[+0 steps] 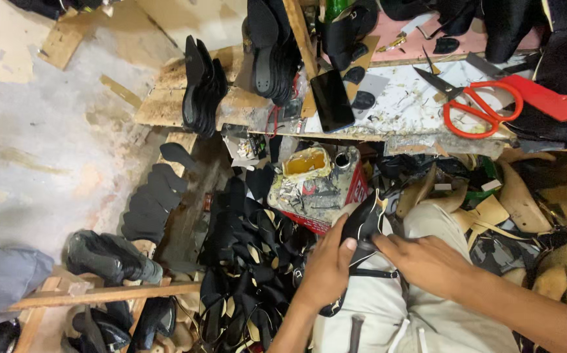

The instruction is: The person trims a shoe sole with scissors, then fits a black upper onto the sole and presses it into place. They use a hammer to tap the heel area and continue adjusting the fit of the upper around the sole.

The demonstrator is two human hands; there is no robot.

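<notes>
Both of my hands grip one black shoe upper (364, 221) over my lap. My left hand (327, 268) clasps its lower side, thumb pressed on top. My right hand (425, 261) pinches it from the right. A black strap hangs from the piece across my light trousers (388, 307). Just beyond the piece stands a glue-smeared tin (316, 186) with a yellow open top.
A heap of black sandal straps (250, 261) lies left of my lap. Red-handled scissors (483, 104) and a dark phone (332, 99) rest on the worktable (401, 104). Black soles (201, 85) stand stacked on a board. Tan insoles (525, 202) pile at the right.
</notes>
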